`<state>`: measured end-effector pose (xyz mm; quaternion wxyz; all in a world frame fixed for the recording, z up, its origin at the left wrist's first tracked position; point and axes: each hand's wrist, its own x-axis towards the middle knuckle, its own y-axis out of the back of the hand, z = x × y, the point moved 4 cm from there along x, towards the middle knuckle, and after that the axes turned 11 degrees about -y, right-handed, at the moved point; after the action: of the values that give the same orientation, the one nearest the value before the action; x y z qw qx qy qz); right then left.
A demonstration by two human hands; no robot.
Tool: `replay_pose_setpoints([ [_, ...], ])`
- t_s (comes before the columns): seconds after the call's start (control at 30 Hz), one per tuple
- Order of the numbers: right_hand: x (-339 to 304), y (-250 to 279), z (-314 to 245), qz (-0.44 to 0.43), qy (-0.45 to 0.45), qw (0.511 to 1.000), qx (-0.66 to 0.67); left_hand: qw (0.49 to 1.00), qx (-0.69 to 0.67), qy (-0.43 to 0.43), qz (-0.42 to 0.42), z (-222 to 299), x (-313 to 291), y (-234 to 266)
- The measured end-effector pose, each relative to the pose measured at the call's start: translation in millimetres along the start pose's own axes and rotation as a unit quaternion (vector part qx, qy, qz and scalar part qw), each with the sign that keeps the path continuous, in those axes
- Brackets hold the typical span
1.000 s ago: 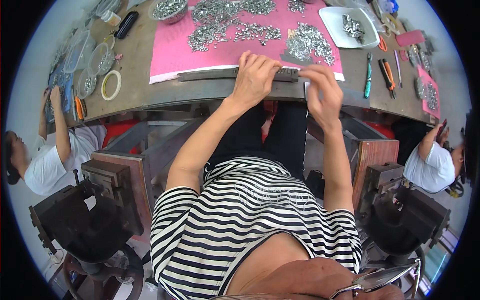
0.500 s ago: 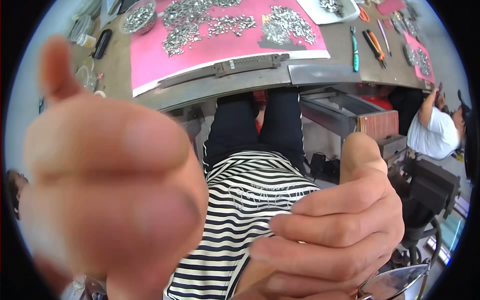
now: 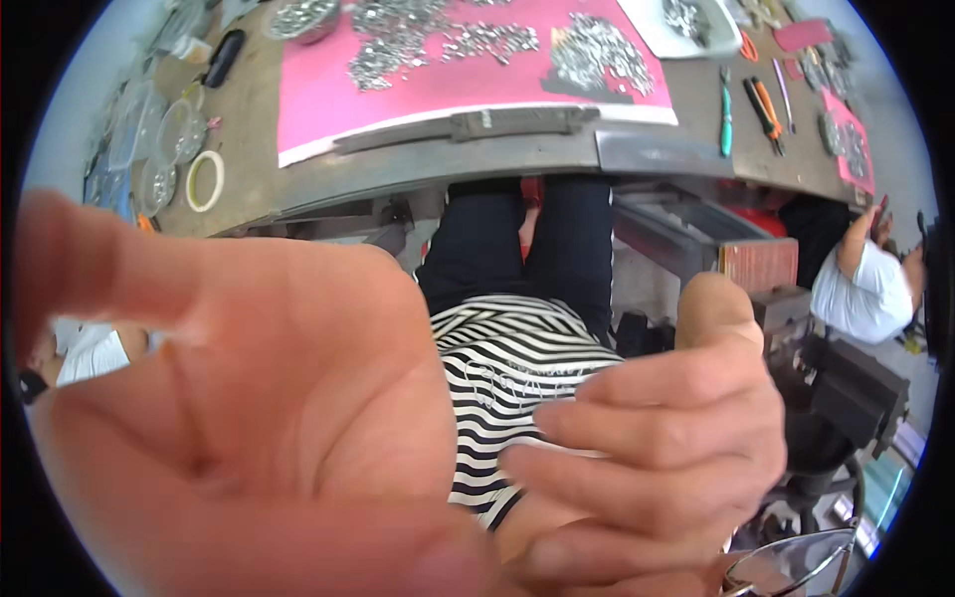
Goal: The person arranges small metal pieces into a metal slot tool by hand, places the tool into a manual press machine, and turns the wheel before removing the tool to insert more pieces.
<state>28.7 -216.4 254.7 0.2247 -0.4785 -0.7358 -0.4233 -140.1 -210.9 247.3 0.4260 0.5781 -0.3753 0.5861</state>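
My left hand [image 3: 308, 368] is very close and fills the lower left, its palm facing me. One digit reaches out to the left, apart from the palm, and nothing lies in it; its lower part is smeared by motion. At the lower right is my right hand [image 3: 676, 428], thumb raised and fingers loosely bent with gaps between them, pointing left. It holds nothing that I can see. A pair of glasses [image 3: 796, 562] shows just below the right hand; whether they touch is hidden. Both hands are raised in front of my striped shirt [image 3: 527, 348].
The workbench [image 3: 249, 179] bears a pink sheet [image 3: 328, 124] with heaps of small silvery metal pieces [image 3: 597, 60]. A white tray [image 3: 731, 40], orange-handled pliers [image 3: 764, 109], a teal-handled tool [image 3: 726, 119] and a tape roll [image 3: 206, 181] lie there. A person in white [image 3: 865, 284] sits at right.
My left hand has turned from a closed, rounded shape to showing its open palm, and sits slightly lower. The right hand has hardly moved. The view has shifted a little.
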Motion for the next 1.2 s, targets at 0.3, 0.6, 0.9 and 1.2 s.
replay_pose_setpoints([
  [0.3, -11.7, 15.2, 190.7, -0.097, -0.219, 0.957, -0.161, 0.997, 0.076, 0.024, 0.017, -130.3, -60.1, -27.3],
  [0.6, -43.9, -68.0, 324.5, -0.168, -0.159, 0.914, -0.335, 0.790, 0.206, 0.255, -0.518, -209.5, -226.6, -70.9],
  [0.9, -42.4, -61.3, 302.1, -0.231, -0.165, 0.889, -0.360, 0.801, 0.145, 0.278, -0.509, -168.7, -216.8, -52.8],
  [1.2, -41.2, -70.6, 306.9, -0.266, -0.171, 0.886, -0.339, 0.800, 0.122, 0.292, -0.509, -163.5, -222.5, -53.1],
])
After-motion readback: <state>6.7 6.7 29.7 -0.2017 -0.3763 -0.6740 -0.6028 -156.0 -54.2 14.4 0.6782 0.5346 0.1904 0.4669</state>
